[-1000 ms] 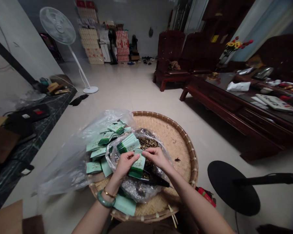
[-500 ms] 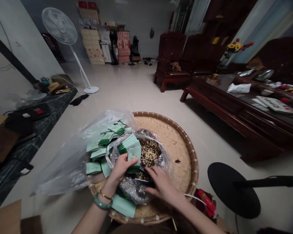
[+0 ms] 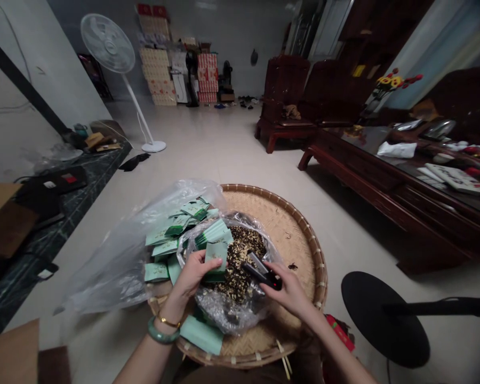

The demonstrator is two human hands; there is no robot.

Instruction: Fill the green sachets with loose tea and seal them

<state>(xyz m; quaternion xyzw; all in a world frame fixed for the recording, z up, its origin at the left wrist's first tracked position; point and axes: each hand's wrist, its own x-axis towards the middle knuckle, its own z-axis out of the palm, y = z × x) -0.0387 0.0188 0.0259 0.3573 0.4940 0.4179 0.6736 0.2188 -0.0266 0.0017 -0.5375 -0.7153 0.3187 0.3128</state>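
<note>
1. The left hand (image 3: 192,274), lower centre of the frame, is closed in a pinch on a pale green sachet (image 3: 216,256), held nearly upright above the bag's mouth.
2. The right hand (image 3: 286,288), just right of centre, is closed on a small black tool (image 3: 262,274) with a metal bar. Its exact kind is hard to tell.
3. Both hands are over an open clear plastic bag (image 3: 228,314) of speckled dried tea-like mix (image 3: 236,272), which sits in the lower centre of a round bamboo tray (image 3: 300,234).
4. A pile of green sachets (image 3: 176,229) lies just left of the mix, at the tray's left edge, beside a large clear plastic sheet (image 3: 112,261). A loose sachet (image 3: 202,334) lies at the tray's bottom edge.
5. A jade bangle (image 3: 162,330) and a gold bracelet (image 3: 168,321) circle the left wrist.
6. A standing fan (image 3: 108,45) is at upper left, stacked cartons (image 3: 156,69) are at top centre, and a dark wooden armchair (image 3: 284,90) is at upper right. A dark wooden desk (image 3: 356,154) with papers (image 3: 456,178) runs along the right side.
</note>
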